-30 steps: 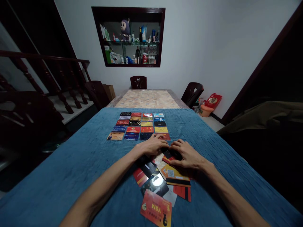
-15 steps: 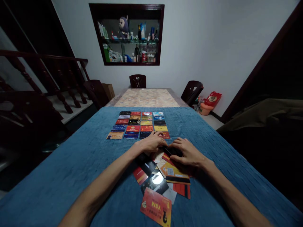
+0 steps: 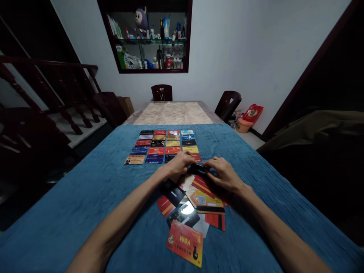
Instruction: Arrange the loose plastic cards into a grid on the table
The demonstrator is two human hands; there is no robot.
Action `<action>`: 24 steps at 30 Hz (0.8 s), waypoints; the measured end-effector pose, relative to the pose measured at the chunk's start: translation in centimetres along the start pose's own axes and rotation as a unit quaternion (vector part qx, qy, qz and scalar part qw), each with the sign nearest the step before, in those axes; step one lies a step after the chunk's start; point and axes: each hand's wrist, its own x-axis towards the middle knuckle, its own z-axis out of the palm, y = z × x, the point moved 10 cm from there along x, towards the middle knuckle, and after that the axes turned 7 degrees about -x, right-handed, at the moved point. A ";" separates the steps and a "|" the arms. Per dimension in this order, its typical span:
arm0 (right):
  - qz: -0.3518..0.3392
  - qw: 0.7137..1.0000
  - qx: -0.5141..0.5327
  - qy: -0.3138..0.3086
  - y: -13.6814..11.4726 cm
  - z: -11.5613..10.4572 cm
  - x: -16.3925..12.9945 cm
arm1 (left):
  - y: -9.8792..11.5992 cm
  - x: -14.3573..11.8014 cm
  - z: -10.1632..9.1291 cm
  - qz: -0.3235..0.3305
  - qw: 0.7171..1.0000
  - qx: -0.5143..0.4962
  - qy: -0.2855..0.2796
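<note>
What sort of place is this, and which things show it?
Probably a home dining room: a long table with dining chairs around it, a wall niche holding a plush toy, and a stair balustrade alongside.

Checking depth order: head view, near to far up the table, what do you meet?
YSM card, yellow QR-code card, held dark card, laid-out card rows, tan patterned tabletop, middle chair, wall cabinet.
</note>
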 end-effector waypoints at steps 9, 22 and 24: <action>0.063 0.995 0.047 0.059 1.3 -1.1 -0.2 | 0.1 -0.1 -0.9 0.005 0.996 -0.072 0.058; 0.103 0.994 0.019 -0.017 2.5 1.2 -0.4 | -0.5 0.0 0.0 0.002 0.997 -0.051 0.063; 0.099 0.995 0.005 -0.027 2.5 1.4 -0.4 | -0.4 0.0 0.1 0.007 0.997 -0.045 0.061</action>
